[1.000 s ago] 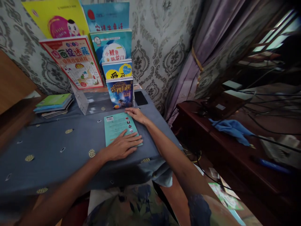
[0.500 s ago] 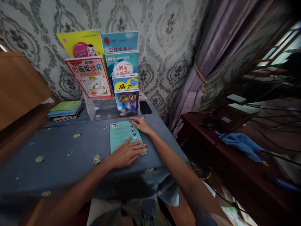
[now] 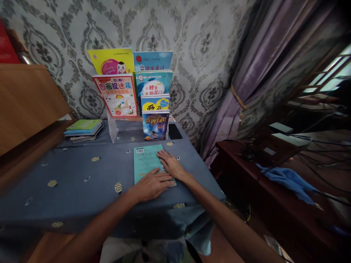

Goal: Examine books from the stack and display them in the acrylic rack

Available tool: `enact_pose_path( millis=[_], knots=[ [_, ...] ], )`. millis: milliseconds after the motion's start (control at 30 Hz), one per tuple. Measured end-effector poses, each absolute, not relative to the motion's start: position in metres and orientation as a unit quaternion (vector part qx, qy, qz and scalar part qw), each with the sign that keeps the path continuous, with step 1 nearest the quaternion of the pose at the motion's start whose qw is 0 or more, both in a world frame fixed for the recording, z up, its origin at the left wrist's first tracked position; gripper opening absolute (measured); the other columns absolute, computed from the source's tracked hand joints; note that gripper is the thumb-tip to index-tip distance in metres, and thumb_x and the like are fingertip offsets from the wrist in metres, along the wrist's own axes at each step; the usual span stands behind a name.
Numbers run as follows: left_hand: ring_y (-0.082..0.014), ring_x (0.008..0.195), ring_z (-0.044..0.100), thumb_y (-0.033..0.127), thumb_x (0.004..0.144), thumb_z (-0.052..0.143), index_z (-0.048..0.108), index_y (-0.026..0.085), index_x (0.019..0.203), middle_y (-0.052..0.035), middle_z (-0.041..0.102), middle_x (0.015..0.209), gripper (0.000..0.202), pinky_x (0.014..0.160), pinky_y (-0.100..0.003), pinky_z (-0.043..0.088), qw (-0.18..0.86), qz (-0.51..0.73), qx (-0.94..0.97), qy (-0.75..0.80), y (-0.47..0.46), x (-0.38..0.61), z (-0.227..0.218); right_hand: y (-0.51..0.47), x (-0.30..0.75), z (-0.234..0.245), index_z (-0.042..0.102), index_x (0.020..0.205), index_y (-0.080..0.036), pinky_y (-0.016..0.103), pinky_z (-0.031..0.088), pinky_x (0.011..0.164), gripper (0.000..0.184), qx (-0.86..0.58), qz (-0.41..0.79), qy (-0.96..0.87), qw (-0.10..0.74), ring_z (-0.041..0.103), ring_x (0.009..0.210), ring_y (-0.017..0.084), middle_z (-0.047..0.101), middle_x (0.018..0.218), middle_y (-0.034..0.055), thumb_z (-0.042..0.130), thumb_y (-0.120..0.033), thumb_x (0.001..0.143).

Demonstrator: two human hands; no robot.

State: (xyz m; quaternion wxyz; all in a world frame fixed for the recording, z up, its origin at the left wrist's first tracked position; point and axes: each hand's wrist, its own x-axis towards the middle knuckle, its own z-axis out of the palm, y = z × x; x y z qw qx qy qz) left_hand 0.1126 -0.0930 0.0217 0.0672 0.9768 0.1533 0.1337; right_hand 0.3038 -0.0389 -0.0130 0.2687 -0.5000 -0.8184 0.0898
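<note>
A teal book lies flat on the blue-grey tablecloth, its barcode at the upper left corner. My left hand rests across the book's lower edge, fingers stretched out to the right. On the book's right edge lies my right hand, palm down with its fingers extended over the cover. Neither hand grips anything. Parts of the cover on the right and bottom are hidden under the hands. Just beyond the book stands a clear display rack with several upright books, the dark blue book at its front.
A stack of books lies at the left by a wooden panel. A black phone lies right of the rack. Beyond the table's right edge is a dark red cabinet with cables and a blue cloth.
My right hand has moved from the book's upper right corner down along its right edge, nearer my left hand. The left hand stays on the lower edge. The view has shifted slightly.
</note>
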Motion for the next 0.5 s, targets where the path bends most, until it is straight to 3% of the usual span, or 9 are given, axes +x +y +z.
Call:
enact_pose_path(
  millis=[233,367,500],
  knots=[
    [-0.0183,0.102,0.069,0.023,0.101,0.042,0.071,0.017,0.105,-0.0083,0.075,0.106,0.03,0.095,-0.034,0.053,0.142,0.272,0.933,0.189,-0.089,0.097,0.028,-0.095,0.311,-0.017,0.053,0.143,-0.019,0.051,0.04,0.114,0.045,-0.521,0.036,-0.818,0.242,0.046,0.14,0.023,0.054,0.148,0.0123,0.037,-0.02,0.1],
    [-0.0208,0.099,0.068,0.025,0.101,0.042,0.07,0.016,0.109,-0.0096,0.074,0.105,0.03,0.091,-0.038,0.055,0.127,0.321,0.887,0.307,-0.087,0.061,0.025,-0.121,0.309,-0.012,0.053,0.143,-0.019,0.053,0.039,0.115,0.045,-0.543,0.026,-0.807,0.232,0.044,0.142,0.026,0.053,0.149,0.0119,0.037,-0.021,0.101],
    [-0.0228,0.103,0.066,0.023,0.101,0.043,0.068,0.018,0.113,-0.01,0.071,0.11,0.028,0.093,-0.043,0.055,0.06,0.315,0.878,0.356,-0.11,0.024,0.013,-0.152,0.275,-0.003,0.054,0.143,-0.018,0.063,0.029,0.118,0.044,-0.554,0.01,-0.799,0.232,0.037,0.146,0.03,0.056,0.145,0.0127,0.038,-0.021,0.101]
  ],
)
